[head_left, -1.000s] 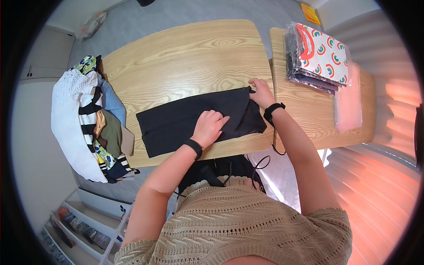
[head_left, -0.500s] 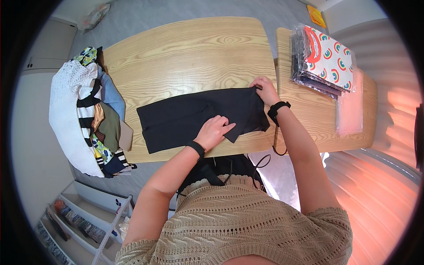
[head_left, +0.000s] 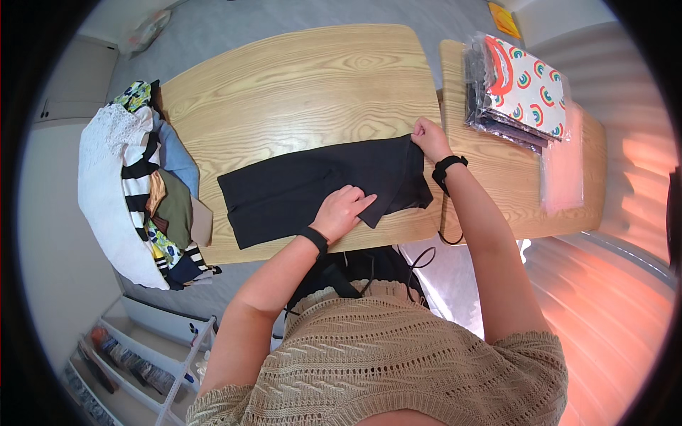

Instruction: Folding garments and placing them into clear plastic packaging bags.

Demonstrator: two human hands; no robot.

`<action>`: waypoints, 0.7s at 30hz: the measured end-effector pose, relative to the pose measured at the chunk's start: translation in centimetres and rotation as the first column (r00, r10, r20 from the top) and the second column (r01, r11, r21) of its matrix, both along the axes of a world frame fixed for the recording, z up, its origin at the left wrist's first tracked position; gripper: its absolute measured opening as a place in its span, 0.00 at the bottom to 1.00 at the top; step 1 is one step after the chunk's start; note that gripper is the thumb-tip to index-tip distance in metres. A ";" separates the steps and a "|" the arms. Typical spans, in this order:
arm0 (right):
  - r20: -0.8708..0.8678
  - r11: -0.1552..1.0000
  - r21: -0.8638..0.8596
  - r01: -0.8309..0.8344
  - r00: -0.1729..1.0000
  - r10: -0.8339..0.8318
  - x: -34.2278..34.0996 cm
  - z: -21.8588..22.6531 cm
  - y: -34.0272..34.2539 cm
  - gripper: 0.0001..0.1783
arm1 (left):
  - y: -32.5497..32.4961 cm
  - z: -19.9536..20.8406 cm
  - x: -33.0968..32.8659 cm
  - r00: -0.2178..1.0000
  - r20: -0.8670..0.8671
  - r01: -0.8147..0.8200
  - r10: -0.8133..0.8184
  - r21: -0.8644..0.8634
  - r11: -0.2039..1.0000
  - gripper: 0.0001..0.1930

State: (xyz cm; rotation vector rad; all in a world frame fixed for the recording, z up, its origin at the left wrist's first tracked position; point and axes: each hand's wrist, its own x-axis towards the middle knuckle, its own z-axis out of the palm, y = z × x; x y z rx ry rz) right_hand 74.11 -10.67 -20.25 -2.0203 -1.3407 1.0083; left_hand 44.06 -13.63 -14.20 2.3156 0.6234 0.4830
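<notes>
Black garment (head_left: 280, 188), one piece, lies lengthwise along the near edge of a wooden desk (head_left: 305, 85), its right end just short of the desk's right edge. Two hands work the cloth: the right hand (head_left: 431, 140) pinches its far right corner between thumb and curled fingers, while the left hand (head_left: 337, 213) rests on the near side, index finger extended; whether it grips any fabric cannot be told. Two dark bands, one per wrist, show. One mixed pile of clothes (head_left: 106, 213) hangs over the desk's left edge. One second desk (head_left: 490, 192) stands at right, bearing one stack of bagged garments (head_left: 529, 92) toward its far edge and pinkish packaging (head_left: 563, 174) near its right edge; the number in the stack is unclear. Compared with one second earlier, the left hand has shifted rightward, a pointed flap of cloth now shows beside it, and the right hand's fingers are curled tighter.
</notes>
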 end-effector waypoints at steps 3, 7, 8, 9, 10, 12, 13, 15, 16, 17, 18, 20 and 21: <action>0.012 0.999 -0.033 -0.008 1.000 0.008 0.2 0.3 0.3 0.11 | -0.1 -0.1 -0.3 1.000 -0.006 0.001 -0.001 0.007 1.000 0.23; -0.051 0.974 0.176 -0.143 0.987 0.154 0.2 0.8 -0.1 0.12 | -0.1 -0.1 -0.2 1.000 -0.004 0.004 -0.004 0.004 1.000 0.23; -0.060 0.973 0.142 -0.183 0.979 0.193 0.1 0.8 -0.1 0.13 | -0.2 -0.1 -0.3 1.000 -0.005 0.003 -0.003 0.003 1.000 0.23; -0.062 0.973 0.141 -0.185 0.979 0.195 0.0 0.9 -0.1 0.13 | -0.2 -0.2 -0.3 1.000 -0.003 -0.004 0.004 -0.002 1.000 0.23; -0.015 0.959 0.126 -0.255 0.966 0.259 -0.1 0.9 -0.2 0.13 | -0.2 -0.2 -0.4 1.000 -0.002 -0.010 0.010 -0.008 1.000 0.24; 0.035 0.943 0.106 -0.317 0.949 0.315 0.5 0.5 -0.4 0.12 | -0.2 -0.2 -0.2 1.000 0.004 -0.013 0.013 -0.037 0.999 0.23; 0.052 0.935 0.116 -0.336 0.942 0.332 0.9 0.3 -0.4 0.12 | -0.2 -0.2 -0.1 1.000 0.009 -0.017 0.017 -0.065 0.998 0.23; 0.065 0.926 0.125 -0.357 0.934 0.352 0.7 0.3 -0.4 0.12 | -0.1 -0.9 -0.6 0.989 0.049 -0.126 0.138 -0.203 0.971 0.21; 0.063 0.941 0.101 -0.322 0.946 0.317 0.6 0.3 -0.5 0.11 | -0.1 -1.2 -0.9 0.963 0.074 -0.222 0.261 -0.340 0.914 0.19; 0.063 0.956 0.075 -0.285 0.958 0.280 0.5 0.3 -0.5 0.10 | 0.3 -1.1 -0.9 0.914 0.039 -0.348 0.404 -0.436 0.830 0.12; 0.063 0.956 0.078 -0.285 0.958 0.280 0.4 0.3 -0.4 0.10 | 0.1 -2.5 -1.0 0.784 0.050 -0.553 0.619 -0.399 0.731 0.06; 0.090 0.955 0.110 -0.276 0.960 0.266 0.4 0.0 -0.2 0.07 | 1.4 -4.0 -2.7 0.679 -0.243 -0.680 0.693 -0.564 0.468 0.11; 0.093 0.956 0.109 -0.272 0.960 0.262 0.5 -0.2 -0.3 0.07 | 1.6 -4.4 -2.6 0.666 -0.170 -0.622 0.726 -0.664 0.416 0.12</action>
